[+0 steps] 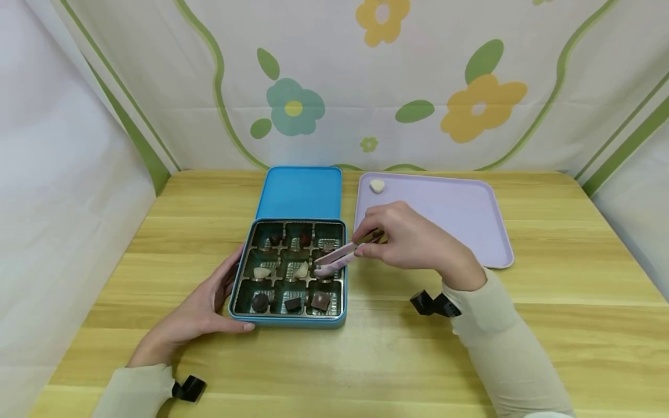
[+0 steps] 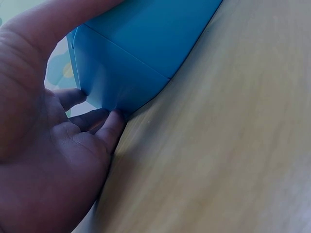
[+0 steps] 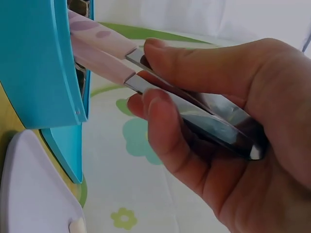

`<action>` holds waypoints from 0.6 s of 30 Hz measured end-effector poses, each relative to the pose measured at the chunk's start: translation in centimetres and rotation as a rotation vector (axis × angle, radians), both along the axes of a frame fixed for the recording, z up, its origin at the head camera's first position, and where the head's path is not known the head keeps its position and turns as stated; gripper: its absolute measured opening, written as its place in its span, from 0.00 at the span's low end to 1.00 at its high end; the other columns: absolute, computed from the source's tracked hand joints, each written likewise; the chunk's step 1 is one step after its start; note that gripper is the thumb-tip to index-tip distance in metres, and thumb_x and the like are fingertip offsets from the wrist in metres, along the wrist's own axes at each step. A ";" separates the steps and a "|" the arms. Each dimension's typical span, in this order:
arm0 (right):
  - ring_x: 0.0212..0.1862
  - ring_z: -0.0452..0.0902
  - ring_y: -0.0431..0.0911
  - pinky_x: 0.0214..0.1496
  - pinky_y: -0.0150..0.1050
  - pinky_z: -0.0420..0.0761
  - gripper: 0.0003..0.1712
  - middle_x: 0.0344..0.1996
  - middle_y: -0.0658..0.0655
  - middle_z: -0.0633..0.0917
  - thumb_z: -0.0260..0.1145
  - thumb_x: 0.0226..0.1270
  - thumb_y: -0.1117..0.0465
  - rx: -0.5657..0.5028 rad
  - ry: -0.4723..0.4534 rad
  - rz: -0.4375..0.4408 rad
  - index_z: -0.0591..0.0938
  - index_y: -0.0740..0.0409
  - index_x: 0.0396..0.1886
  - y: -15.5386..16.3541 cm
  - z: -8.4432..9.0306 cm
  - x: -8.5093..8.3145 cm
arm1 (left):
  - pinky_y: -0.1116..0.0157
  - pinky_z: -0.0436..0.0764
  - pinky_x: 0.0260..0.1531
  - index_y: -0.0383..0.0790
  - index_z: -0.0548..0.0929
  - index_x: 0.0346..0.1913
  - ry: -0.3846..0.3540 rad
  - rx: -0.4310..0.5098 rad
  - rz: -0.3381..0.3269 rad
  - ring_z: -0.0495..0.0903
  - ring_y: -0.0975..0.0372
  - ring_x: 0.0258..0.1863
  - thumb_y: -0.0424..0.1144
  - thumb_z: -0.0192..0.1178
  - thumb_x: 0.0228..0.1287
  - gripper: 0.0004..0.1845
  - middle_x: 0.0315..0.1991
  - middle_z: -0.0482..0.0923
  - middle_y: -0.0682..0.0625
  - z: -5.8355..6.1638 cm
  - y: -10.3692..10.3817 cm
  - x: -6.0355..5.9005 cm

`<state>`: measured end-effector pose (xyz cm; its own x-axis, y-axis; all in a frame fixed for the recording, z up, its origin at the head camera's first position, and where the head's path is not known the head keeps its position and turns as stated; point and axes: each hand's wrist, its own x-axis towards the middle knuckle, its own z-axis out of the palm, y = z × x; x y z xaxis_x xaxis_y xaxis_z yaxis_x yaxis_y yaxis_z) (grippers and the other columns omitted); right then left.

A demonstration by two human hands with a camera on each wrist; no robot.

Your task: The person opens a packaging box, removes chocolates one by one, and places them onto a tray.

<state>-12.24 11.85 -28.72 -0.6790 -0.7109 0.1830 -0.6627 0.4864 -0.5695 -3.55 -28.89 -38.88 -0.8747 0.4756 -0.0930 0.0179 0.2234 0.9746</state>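
Observation:
My left hand point(image 1: 195, 307) holds the blue tin point(image 1: 292, 323) by its near-left corner, thumb along the front and fingertips point(image 2: 114, 121) against the left side. In my right hand point(image 1: 410, 238) are small tongs point(image 3: 102, 36) with pale pink tips and a metal body, pinched between thumb and fingers. The tips reach over the right rim into the middle-right compartment, at a dark chocolate point(image 1: 325, 275) there. White pieces point(image 1: 262, 272) lie in the middle row's other two compartments. Dark chocolates point(image 1: 259, 302) fill the front row, and small dark pieces point(image 1: 305, 238) sit in the back row.
The tin's blue lid point(image 1: 299, 193) extends flat behind it. To the right lies a lilac tray point(image 1: 444, 203) with one white piece point(image 1: 377, 186) in its far-left corner. A flower-patterned curtain point(image 1: 340, 87) hangs behind the wooden table point(image 1: 387, 360).

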 end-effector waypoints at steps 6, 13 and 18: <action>0.33 0.80 0.38 0.38 0.37 0.81 0.06 0.34 0.43 0.91 0.82 0.64 0.62 -0.092 -0.052 -0.049 0.96 0.48 0.38 1.5 -0.2 -0.8 | 0.85 0.61 0.70 0.61 0.38 0.89 0.007 -0.014 0.008 0.53 0.85 0.79 0.26 0.81 0.53 0.74 0.91 0.36 0.46 0.0 -0.1 0.1; 0.29 0.82 0.43 0.31 0.35 0.80 0.06 0.34 0.48 0.91 0.81 0.66 0.63 -0.187 -0.182 -0.151 0.96 0.48 0.41 3.8 -0.1 -1.9 | 0.84 0.61 0.71 0.61 0.38 0.89 0.001 -0.002 0.001 0.52 0.85 0.79 0.25 0.81 0.53 0.74 0.91 0.34 0.46 0.0 0.0 0.0; 0.28 0.83 0.45 0.30 0.34 0.80 0.06 0.34 0.51 0.90 0.80 0.68 0.61 -0.264 -0.277 -0.240 0.95 0.49 0.44 5.5 0.1 -2.1 | 0.85 0.60 0.71 0.61 0.38 0.89 -0.003 0.000 -0.001 0.52 0.84 0.80 0.26 0.81 0.53 0.74 0.91 0.34 0.47 0.0 0.1 0.1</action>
<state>-14.34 17.35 -28.61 -0.8681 -0.4806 0.1246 -0.3536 0.4223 -0.8346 -3.48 -28.79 -38.89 -0.8741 0.4762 -0.0953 0.0155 0.2236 0.9746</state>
